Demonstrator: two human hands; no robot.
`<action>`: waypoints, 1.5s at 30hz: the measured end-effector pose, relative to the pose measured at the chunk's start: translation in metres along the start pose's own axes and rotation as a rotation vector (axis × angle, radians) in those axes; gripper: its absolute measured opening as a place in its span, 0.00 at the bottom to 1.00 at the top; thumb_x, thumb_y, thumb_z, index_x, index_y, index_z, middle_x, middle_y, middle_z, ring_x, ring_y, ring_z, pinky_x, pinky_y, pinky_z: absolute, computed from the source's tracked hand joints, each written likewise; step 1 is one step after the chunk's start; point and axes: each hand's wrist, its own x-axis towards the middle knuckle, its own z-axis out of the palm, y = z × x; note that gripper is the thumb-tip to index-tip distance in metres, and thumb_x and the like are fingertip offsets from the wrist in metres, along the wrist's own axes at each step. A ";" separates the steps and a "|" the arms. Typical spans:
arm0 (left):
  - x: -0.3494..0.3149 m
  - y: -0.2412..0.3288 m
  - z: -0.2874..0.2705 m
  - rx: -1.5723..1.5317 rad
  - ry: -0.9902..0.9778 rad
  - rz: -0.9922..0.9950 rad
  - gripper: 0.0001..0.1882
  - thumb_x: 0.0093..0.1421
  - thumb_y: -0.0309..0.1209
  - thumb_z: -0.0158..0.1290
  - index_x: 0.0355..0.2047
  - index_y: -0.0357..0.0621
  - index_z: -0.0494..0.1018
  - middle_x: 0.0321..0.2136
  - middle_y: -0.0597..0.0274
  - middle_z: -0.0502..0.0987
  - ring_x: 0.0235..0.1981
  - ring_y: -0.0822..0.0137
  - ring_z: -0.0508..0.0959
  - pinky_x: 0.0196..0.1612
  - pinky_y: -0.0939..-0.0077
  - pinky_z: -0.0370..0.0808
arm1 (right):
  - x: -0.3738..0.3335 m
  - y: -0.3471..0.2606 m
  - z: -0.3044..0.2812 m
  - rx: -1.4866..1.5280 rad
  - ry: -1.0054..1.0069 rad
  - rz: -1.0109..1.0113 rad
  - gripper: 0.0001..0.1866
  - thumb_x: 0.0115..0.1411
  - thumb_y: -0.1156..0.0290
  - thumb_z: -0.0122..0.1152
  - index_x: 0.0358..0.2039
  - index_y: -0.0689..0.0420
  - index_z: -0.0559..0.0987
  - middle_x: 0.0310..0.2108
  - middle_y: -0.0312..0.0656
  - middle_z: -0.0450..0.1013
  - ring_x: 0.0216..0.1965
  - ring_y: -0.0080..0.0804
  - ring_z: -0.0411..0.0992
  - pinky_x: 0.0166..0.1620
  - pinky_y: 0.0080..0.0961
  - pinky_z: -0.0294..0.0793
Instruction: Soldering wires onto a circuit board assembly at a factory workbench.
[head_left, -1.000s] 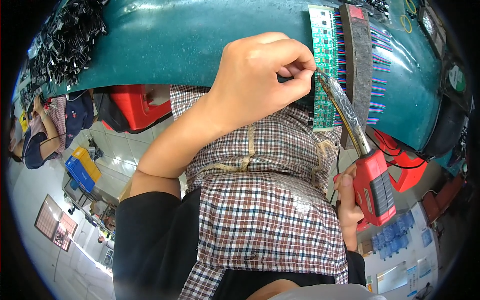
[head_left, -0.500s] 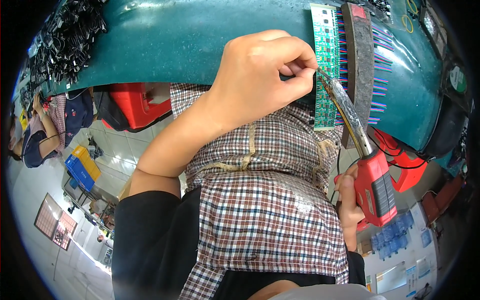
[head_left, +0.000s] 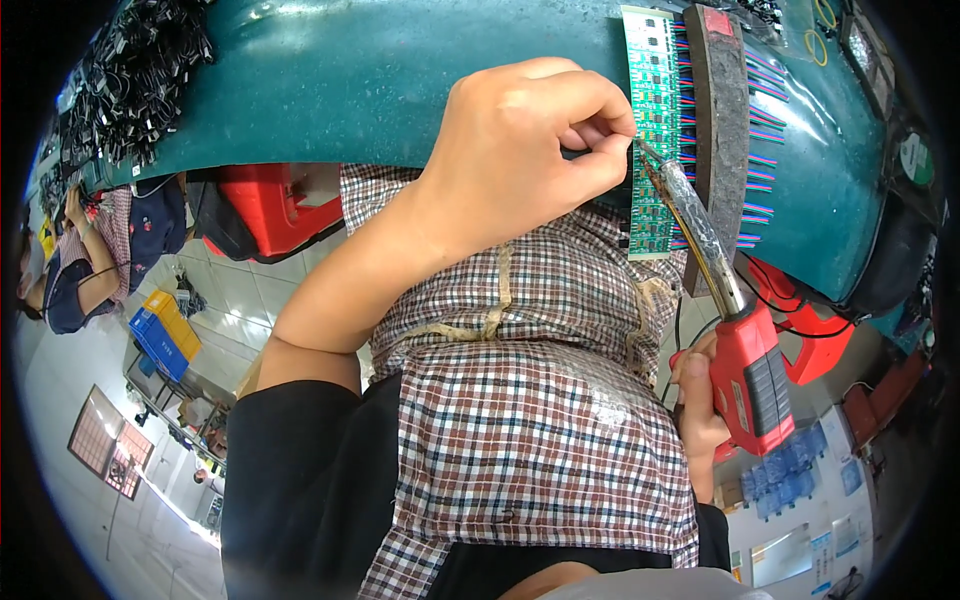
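Green tabletop (head_left: 330, 90) fills the upper part of the view, with a pile of black cables (head_left: 140, 80) at its left end. Below it, on the left, are a red stool (head_left: 275, 210), one blue and yellow crate stack (head_left: 165, 335) and another person (head_left: 90, 280). On the right side of the tabletop lies a long green circuit board (head_left: 655, 100), and its near end reaches past the front edge, above the checked apron (head_left: 540, 430). Just to the right of the board stands a dark bar (head_left: 720, 140) with a red patch at its far end; thin coloured wires (head_left: 767, 117) come out on its right side. The left hand (head_left: 530, 130) is at the board's left edge, its grip pinched, thumb and forefinger pressed together; whether something thin is between them, I cannot tell. The right hand (head_left: 700, 395) has its grip closed around the handle of a red soldering tool (head_left: 752, 380), whose metal barrel slants over the board, its tip near the left fingertips.
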 end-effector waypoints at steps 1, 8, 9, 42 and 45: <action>0.001 0.000 0.000 -0.008 -0.001 0.001 0.06 0.50 0.18 0.62 0.30 0.37 0.80 0.26 0.64 0.80 0.27 0.76 0.82 0.32 0.85 0.79 | 0.000 -0.002 0.000 -0.006 0.004 0.002 0.04 0.61 0.80 0.54 0.31 0.62 0.68 0.24 0.38 0.61 0.19 0.21 0.58 0.27 0.24 0.65; 0.000 -0.001 0.000 0.012 0.001 0.009 0.06 0.50 0.18 0.62 0.30 0.37 0.80 0.26 0.64 0.80 0.27 0.76 0.82 0.32 0.85 0.79 | 0.004 -0.004 0.000 0.083 -0.001 -0.003 0.06 0.61 0.80 0.54 0.31 0.61 0.66 0.24 0.39 0.61 0.18 0.21 0.58 0.26 0.24 0.65; 0.000 -0.001 0.000 0.010 0.000 0.007 0.06 0.50 0.18 0.62 0.30 0.37 0.80 0.26 0.64 0.80 0.27 0.76 0.82 0.32 0.85 0.79 | 0.004 -0.003 0.000 0.087 0.015 -0.019 0.06 0.61 0.80 0.54 0.31 0.61 0.66 0.24 0.39 0.61 0.17 0.20 0.58 0.25 0.23 0.65; 0.173 -0.014 0.001 0.932 0.004 0.464 0.08 0.51 0.32 0.55 0.25 0.40 0.78 0.25 0.48 0.79 0.31 0.51 0.82 0.36 0.58 0.78 | -0.007 -0.002 -0.003 0.207 0.076 -0.030 0.06 0.63 0.78 0.51 0.31 0.58 0.64 0.25 0.38 0.60 0.17 0.19 0.56 0.26 0.22 0.65; 0.169 -0.010 -0.008 0.825 0.078 0.433 0.11 0.54 0.35 0.56 0.28 0.38 0.77 0.26 0.47 0.79 0.31 0.50 0.81 0.37 0.60 0.78 | -0.004 -0.007 -0.003 0.212 0.059 -0.048 0.06 0.63 0.78 0.52 0.30 0.59 0.65 0.25 0.38 0.60 0.17 0.19 0.56 0.26 0.22 0.65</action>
